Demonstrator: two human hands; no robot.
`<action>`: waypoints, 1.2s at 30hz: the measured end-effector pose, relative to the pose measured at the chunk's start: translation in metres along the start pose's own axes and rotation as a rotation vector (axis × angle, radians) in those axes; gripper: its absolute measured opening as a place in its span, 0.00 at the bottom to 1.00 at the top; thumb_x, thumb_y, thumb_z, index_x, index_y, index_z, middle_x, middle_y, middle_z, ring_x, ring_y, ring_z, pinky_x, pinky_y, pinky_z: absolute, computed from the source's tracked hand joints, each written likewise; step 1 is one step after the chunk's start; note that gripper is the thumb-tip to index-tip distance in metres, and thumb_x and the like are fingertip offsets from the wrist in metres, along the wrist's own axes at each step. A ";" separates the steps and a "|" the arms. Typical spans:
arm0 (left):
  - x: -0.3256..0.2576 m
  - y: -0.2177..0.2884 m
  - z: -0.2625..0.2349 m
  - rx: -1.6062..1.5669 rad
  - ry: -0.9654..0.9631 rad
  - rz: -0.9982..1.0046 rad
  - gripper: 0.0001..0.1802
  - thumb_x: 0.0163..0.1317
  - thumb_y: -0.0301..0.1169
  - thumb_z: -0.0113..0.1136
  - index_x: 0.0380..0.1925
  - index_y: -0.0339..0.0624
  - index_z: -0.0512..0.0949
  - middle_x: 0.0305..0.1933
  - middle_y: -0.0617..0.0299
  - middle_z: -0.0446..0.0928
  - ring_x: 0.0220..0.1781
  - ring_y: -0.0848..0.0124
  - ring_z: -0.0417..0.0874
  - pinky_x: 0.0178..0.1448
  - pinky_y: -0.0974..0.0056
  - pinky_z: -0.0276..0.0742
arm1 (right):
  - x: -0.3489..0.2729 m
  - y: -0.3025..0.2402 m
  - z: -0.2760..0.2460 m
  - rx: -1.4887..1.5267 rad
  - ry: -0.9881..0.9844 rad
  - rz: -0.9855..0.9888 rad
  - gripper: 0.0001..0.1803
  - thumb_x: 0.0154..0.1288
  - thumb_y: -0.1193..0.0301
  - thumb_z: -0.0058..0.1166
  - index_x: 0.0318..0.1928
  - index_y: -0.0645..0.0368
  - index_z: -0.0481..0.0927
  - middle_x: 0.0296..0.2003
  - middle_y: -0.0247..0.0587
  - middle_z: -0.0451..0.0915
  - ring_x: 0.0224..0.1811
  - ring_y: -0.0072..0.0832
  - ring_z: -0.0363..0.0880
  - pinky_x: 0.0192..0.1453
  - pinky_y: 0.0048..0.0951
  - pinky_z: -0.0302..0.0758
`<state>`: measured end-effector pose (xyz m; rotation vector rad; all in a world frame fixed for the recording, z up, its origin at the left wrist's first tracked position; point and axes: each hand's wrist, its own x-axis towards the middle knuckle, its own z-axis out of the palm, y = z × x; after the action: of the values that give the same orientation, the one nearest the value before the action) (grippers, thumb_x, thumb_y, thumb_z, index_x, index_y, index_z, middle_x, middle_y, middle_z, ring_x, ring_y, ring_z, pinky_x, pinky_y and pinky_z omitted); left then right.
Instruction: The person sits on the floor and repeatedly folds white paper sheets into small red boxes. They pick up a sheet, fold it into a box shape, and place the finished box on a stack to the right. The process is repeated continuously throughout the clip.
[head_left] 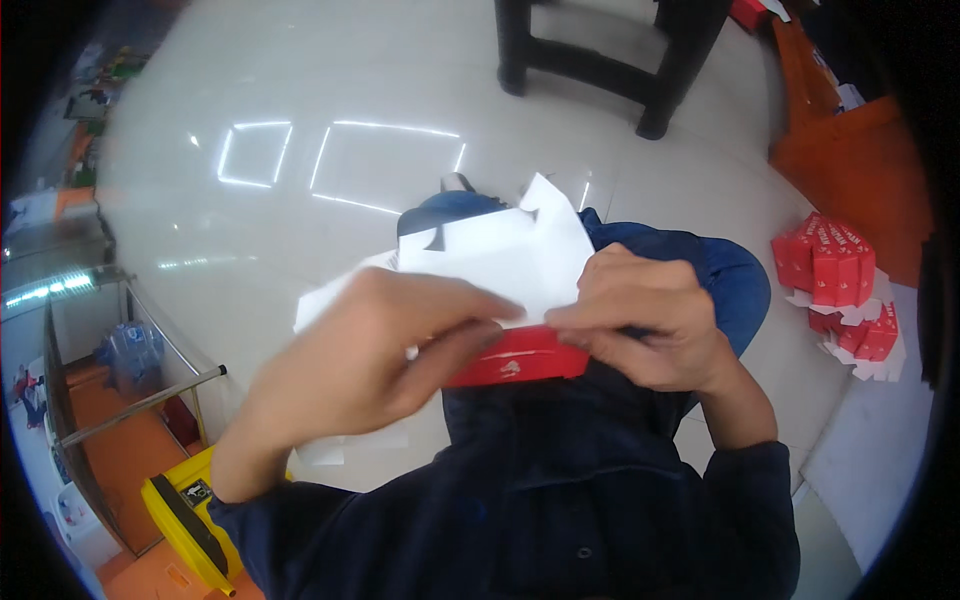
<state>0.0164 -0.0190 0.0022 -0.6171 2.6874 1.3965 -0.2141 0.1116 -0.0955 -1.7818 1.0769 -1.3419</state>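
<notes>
A partly folded cardboard box rests over my lap, its white inside facing up and a red printed wall on the side nearest me. Notched white flaps stick up along its far edge. My left hand is closed on the near wall, thumb below the rim and fingers over the top. Close beside it, my right hand pinches the same wall towards its right end. Both sets of fingertips almost meet at the rim. The box's left part is hidden behind my left hand.
Stacked red printed boxes stand on the floor at the right, beside an orange cabinet. A black stool is ahead. At lower left are a yellow case, a metal rail and a clear water jug.
</notes>
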 end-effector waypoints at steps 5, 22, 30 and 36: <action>-0.028 0.017 -0.030 0.478 0.071 -0.091 0.10 0.55 0.19 0.69 0.38 0.40 0.85 0.43 0.52 0.87 0.43 0.58 0.88 0.48 0.60 0.83 | -0.008 0.008 -0.011 0.118 0.256 0.059 0.09 0.64 0.80 0.67 0.44 0.68 0.86 0.34 0.46 0.87 0.35 0.30 0.83 0.39 0.26 0.77; -0.004 0.023 0.000 0.804 0.157 0.036 0.09 0.50 0.29 0.75 0.25 0.46 0.80 0.28 0.64 0.83 0.31 0.67 0.82 0.35 0.59 0.71 | -0.005 -0.021 0.007 -0.110 0.195 0.071 0.14 0.56 0.85 0.63 0.43 0.63 0.87 0.29 0.44 0.82 0.28 0.30 0.78 0.31 0.26 0.72; 0.003 0.020 0.011 0.876 0.330 0.153 0.08 0.47 0.23 0.69 0.27 0.43 0.80 0.31 0.62 0.81 0.33 0.65 0.82 0.33 0.60 0.75 | -0.013 -0.023 0.007 -0.164 0.238 -0.014 0.17 0.52 0.87 0.64 0.43 0.62 0.87 0.29 0.48 0.81 0.32 0.39 0.80 0.40 0.32 0.77; 0.014 0.026 0.017 0.622 0.117 0.258 0.14 0.46 0.22 0.65 0.36 0.38 0.82 0.38 0.58 0.80 0.39 0.61 0.83 0.39 0.60 0.82 | -0.007 -0.020 -0.002 -0.035 0.166 -0.003 0.12 0.55 0.88 0.63 0.40 0.66 0.86 0.28 0.45 0.84 0.30 0.34 0.81 0.50 0.39 0.78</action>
<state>-0.0083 0.0036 0.0096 -0.3059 3.1337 0.4859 -0.2122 0.1271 -0.0810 -1.7214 1.1922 -1.5027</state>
